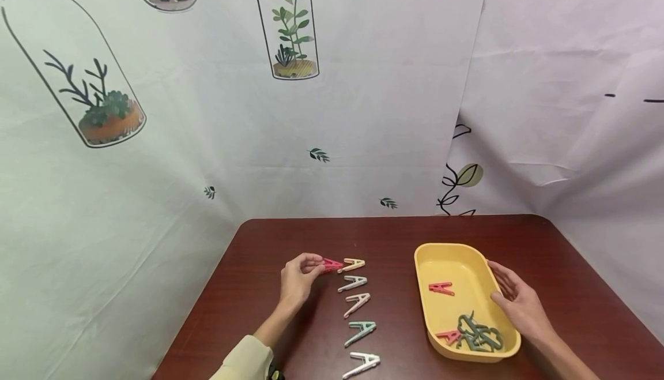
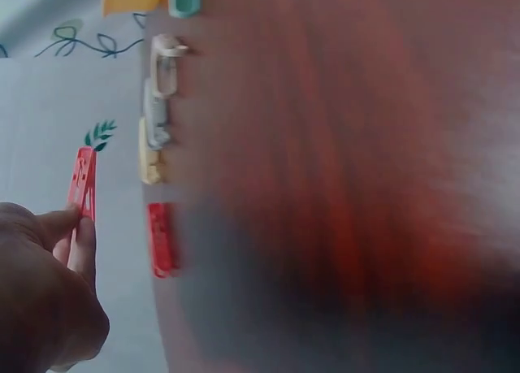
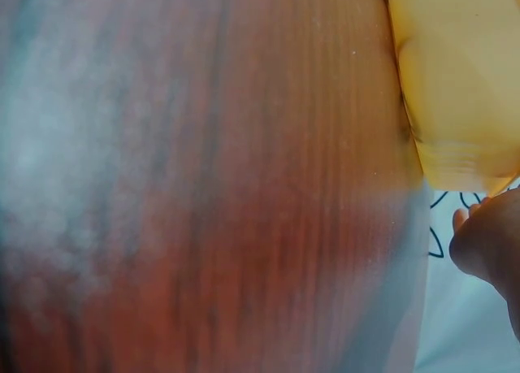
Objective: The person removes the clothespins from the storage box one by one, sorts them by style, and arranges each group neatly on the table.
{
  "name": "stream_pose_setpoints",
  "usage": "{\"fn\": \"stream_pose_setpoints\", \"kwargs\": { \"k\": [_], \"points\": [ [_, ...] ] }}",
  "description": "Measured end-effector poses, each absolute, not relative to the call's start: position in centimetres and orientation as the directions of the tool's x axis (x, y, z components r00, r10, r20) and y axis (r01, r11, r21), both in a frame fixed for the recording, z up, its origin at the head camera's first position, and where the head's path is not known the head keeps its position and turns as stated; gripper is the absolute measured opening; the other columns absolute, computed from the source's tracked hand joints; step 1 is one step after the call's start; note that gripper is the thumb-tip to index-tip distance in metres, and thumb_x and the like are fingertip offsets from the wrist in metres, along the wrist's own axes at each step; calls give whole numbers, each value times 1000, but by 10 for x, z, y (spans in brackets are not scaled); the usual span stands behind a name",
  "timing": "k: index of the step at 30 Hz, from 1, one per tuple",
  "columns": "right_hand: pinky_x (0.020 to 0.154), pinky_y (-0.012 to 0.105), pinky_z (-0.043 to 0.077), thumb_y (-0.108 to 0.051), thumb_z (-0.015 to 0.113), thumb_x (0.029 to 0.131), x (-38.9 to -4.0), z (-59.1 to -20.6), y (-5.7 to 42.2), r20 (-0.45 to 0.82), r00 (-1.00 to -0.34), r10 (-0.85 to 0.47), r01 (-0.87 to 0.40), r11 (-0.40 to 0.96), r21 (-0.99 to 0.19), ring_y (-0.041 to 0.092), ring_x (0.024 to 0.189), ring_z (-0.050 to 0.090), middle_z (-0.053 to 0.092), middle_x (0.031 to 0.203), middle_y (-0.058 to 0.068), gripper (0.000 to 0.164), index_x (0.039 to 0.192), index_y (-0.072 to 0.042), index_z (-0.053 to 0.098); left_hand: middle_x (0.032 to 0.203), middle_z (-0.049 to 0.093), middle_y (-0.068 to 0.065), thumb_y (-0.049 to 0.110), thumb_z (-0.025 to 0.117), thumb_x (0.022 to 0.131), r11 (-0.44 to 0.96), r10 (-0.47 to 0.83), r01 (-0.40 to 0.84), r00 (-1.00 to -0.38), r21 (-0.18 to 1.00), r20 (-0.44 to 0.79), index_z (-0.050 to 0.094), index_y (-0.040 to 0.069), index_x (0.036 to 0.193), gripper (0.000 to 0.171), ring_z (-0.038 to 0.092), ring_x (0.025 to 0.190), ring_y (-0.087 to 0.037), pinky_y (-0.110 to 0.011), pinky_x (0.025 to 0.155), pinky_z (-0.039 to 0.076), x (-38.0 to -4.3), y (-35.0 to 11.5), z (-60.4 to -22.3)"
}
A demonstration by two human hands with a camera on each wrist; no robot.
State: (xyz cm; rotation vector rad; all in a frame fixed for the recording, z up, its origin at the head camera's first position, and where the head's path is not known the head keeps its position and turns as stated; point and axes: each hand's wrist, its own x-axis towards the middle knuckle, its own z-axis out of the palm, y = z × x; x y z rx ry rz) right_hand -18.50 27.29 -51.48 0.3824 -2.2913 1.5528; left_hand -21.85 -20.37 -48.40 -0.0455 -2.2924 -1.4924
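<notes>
My left hand (image 1: 298,281) pinches a red clothespin (image 2: 82,182) between thumb and fingers, seen best in the left wrist view. Just below it in that view, a second red clothespin (image 2: 161,240) lies on the table. In the head view the two reds overlap by my fingertips, beside a cream clothespin (image 1: 354,264). My right hand (image 1: 524,305) holds the right rim of a yellow tray (image 1: 456,262), thumb over the edge. Inside the tray lie a red clothespin (image 1: 441,288), another red clothespin (image 1: 448,336) and a tangle of dark green clothespins (image 1: 478,334).
Down the table (image 1: 399,334) from the cream one runs a column: a grey-white clothespin (image 1: 354,283), a pale clothespin (image 1: 357,304), a green clothespin (image 1: 360,333) and a white clothespin (image 1: 361,364). A printed white cloth (image 1: 373,115) hangs behind the table.
</notes>
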Motion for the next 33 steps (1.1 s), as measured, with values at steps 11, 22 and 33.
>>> {"fn": "stream_pose_setpoints", "kwargs": {
  "k": [11, 22, 33],
  "points": [
    [96, 3, 41, 18, 60, 94, -185, -514, 273, 420, -907, -27, -400, 367, -840, -23, 123, 45, 53, 146, -16, 58, 150, 15, 44, 85, 80, 0, 5, 88, 85, 547, -196, 158, -931, 822, 308, 81, 10, 92, 12, 77, 77, -13, -21, 69, 57, -202, -219, -502],
    [95, 4, 42, 18, 60, 94, -185, -514, 274, 415, -909, -33, -399, 354, -846, -23, 122, 46, 54, 145, -16, 58, 150, 14, 44, 83, 78, 4, 6, 89, 85, 606, -185, 108, -945, 788, 271, 79, 12, 91, 13, 74, 73, -8, -23, 70, 57, -193, -227, -511],
    [95, 3, 41, 16, 61, 95, -185, -513, 273, 402, -915, -27, -381, 380, -843, -23, 122, 45, 55, 151, 1, 59, 152, 12, 44, 87, 78, 2, 2, 88, 84, 631, -111, 132, -960, 764, 257, 78, 8, 95, 16, 73, 76, -9, -23, 70, 57, -188, -230, -510]
  ]
}}
